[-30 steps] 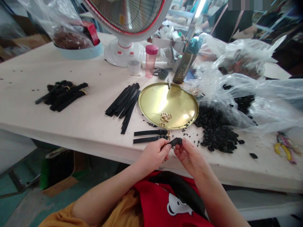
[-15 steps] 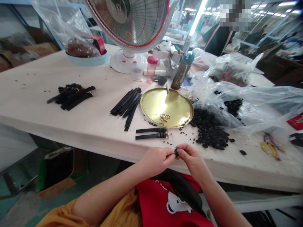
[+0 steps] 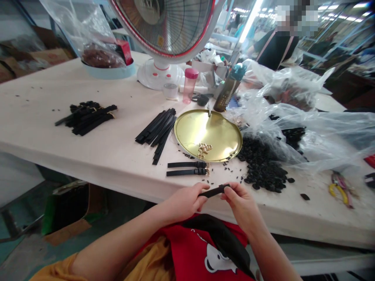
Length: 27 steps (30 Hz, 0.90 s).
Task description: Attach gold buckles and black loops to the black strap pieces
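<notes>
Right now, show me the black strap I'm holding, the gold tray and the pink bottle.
Black strap (image 3: 213,192): head view, on its exposed middle.
Gold tray (image 3: 220,133): head view, on its bare floor.
Pink bottle (image 3: 189,89): head view, on its see-through body.

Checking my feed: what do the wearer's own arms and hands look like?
The left hand and right hand are ungloved; no watch or bracelet shows. A loose mustard-yellow sleeve meets the bare left forearm; the right forearm is also bare.
</notes>
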{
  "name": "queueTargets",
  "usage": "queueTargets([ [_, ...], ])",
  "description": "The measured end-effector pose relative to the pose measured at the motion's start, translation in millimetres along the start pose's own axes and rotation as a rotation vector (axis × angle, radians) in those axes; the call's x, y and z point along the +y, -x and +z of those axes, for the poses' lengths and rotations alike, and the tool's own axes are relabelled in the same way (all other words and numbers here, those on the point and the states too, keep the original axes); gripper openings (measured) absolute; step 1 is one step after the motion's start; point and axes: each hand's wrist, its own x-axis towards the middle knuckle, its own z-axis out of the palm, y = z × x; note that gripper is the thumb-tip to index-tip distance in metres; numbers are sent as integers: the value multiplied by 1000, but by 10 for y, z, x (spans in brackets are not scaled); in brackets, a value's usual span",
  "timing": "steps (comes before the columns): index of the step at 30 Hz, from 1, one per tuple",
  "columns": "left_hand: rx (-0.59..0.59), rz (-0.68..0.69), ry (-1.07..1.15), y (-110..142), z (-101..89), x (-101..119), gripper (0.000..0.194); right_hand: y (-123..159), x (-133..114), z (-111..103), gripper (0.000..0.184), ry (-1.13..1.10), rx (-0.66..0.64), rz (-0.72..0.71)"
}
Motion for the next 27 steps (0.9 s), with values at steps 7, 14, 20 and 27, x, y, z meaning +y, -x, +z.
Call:
queueTargets([
  [7,162,-37,253,-169,-104,-155,40,-256,77,243,22,150,-232,-4],
  [14,306,-209,507,-329,-372,-307,25,-1470,-290,118,23,827,1,-451],
  [20,316,-215,466,-327,-435,-322,25,-2053,-299,243,13,1198,-127,-452],
  [27,317,-185,468,-323,-335,-414,22,-1847,-293,235,8,1076,-81,-477],
])
